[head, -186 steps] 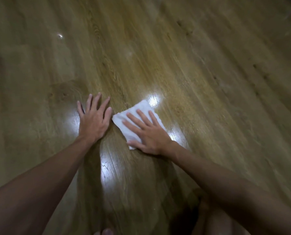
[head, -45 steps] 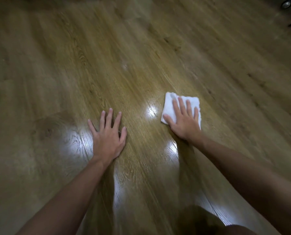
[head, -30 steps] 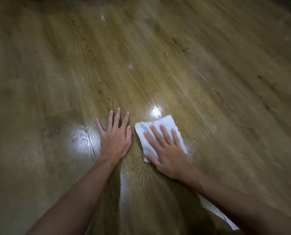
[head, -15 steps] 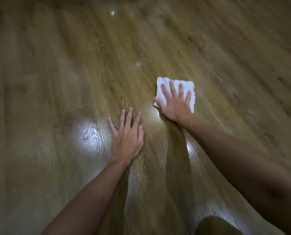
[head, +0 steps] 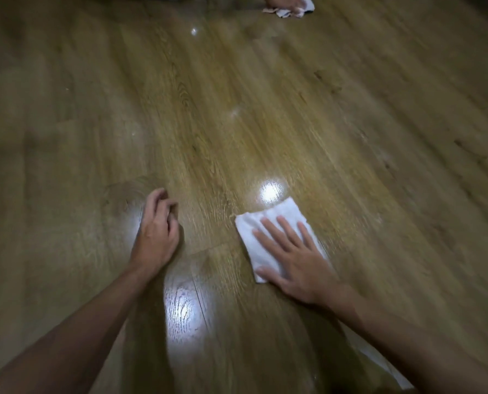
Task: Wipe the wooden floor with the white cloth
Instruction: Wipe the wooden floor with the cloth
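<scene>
the wooden floor (head: 265, 123) fills the whole frame, its brown planks running from the lower left toward the upper right, with bright glare patches near the centre, one just above the cloth and another low between my arms. my two bare forearms come in from the bottom corners. my right hand (head: 297, 260) lies flat at centre right, palm down and fingers spread, pressing on the white cloth (head: 268, 226); it is not curled around it, only resting on top, so the grip is released. the cloth is folded into a rough square, flat on the boards, its far corner sticking out past my fingertips toward the glare. my left hand (head: 157, 231) is at centre left, well apart from the cloth, its heel near the floor and fingers curled loosely inward, grasping nothing that i can see. at the top edge, right of centre, another person's hand (head: 279, 0) shows partly, cut off by the frame, on a second pale cloth (head: 291, 11); both are blurred and small.
</scene>
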